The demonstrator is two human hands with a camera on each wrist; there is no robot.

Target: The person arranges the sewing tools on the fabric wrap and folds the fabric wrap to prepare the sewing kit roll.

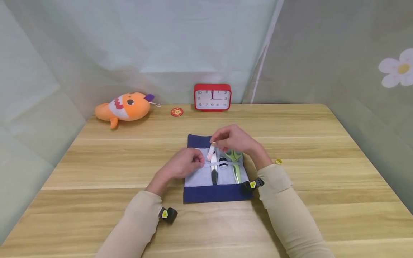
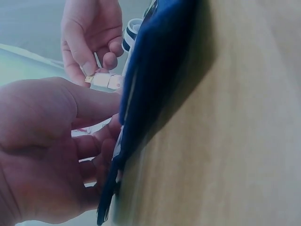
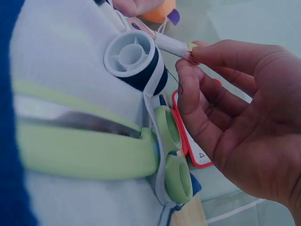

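Item: orange plush toy [image 1: 129, 106], laid at the far left of the wooden table [image 1: 113, 165]. Item: red disc [image 1: 176, 111], flat at the far edge, right of the toy. Item: left hand [image 1: 185, 163], fingers bent at the left part of the pouch; whether anything is pinched cannot be told, the fingertips being partly hidden. Item: navy-and-grey pouch [image 1: 213, 194], spread open at the middle of the table, crossed by a pale elastic band [image 1: 214, 164]. Item: folded white-and-pink strip [image 1: 210, 153], its gold end pinched between right thumb and fingers, tilted above the pouch. Item: red-framed clock [image 1: 212, 96], upright at the far edge. Item: black-and-white tool [image 1: 214, 176], spool [image 3: 134, 59] with dark thread and green scissors [image 3: 89, 150], in that order, held under the band. Item: right hand [image 1: 237, 138], closed on the strip. Item: yellow ring [image 1: 278, 161], on the table, right of the pouch.
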